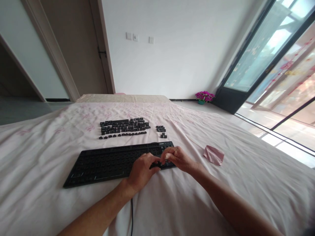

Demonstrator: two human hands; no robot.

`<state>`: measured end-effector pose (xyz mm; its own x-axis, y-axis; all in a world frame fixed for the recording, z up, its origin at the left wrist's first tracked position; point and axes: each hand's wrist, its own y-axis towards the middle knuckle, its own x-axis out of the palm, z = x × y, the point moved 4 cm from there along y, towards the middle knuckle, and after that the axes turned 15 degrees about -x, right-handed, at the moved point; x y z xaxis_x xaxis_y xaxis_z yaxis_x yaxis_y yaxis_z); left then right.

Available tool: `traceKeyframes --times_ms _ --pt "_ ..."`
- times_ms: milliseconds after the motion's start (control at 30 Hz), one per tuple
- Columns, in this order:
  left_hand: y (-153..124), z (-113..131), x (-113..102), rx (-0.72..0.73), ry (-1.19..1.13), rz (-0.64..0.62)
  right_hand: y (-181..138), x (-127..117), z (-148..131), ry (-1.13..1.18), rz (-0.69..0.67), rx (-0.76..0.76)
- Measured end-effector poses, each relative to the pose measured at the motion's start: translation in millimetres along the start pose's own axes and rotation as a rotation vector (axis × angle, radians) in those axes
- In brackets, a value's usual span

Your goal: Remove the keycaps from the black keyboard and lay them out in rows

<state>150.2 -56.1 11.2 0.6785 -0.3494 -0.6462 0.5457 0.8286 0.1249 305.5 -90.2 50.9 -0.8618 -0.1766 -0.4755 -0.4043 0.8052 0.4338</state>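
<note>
A black keyboard frame [103,162] lies on a pale pink sheet, its keys taken off. Both hands meet at its right end. My left hand [141,170] rests on the near right edge with fingers curled down onto the frame. My right hand [178,158] hovers over the right corner, fingertips pinched together; whether a small keycap is between them I cannot make out. Rows of loose black keycaps [124,127] are laid out beyond the keyboard, with a smaller cluster of keycaps [161,129] to their right.
A small pink cloth [213,154] lies right of the keyboard. The keyboard's black cable [131,216] runs toward me between my forearms. A pot of purple flowers [204,97] stands on the floor by the glass door; a doorway is at far left.
</note>
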Motion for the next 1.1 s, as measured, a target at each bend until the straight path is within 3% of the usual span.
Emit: traceKeyframes --times_ms 133,233,533,867,1100 --pt "1.8 -1.6 -0.1 -0.005 0.01 0.001 5.6 3.4 -10.2 -0.238 -0.134 -0.171" --pt "2.8 -2.1 0.7 -0.003 0.016 -0.019 5.2 4.8 -13.8 -0.263 -0.142 -0.225" --pt "5.0 -5.3 3.9 -0.008 0.024 -0.033 -0.4 5.7 -7.2 -0.2 -0.076 -0.169" --pt "5.2 -2.8 0.6 -0.043 0.073 -0.033 7.2 7.0 -3.7 -0.292 -0.12 -0.167" --pt "6.7 -2.5 1.0 -0.042 0.072 -0.02 8.7 13.9 -0.9 -0.305 -0.193 -0.282"
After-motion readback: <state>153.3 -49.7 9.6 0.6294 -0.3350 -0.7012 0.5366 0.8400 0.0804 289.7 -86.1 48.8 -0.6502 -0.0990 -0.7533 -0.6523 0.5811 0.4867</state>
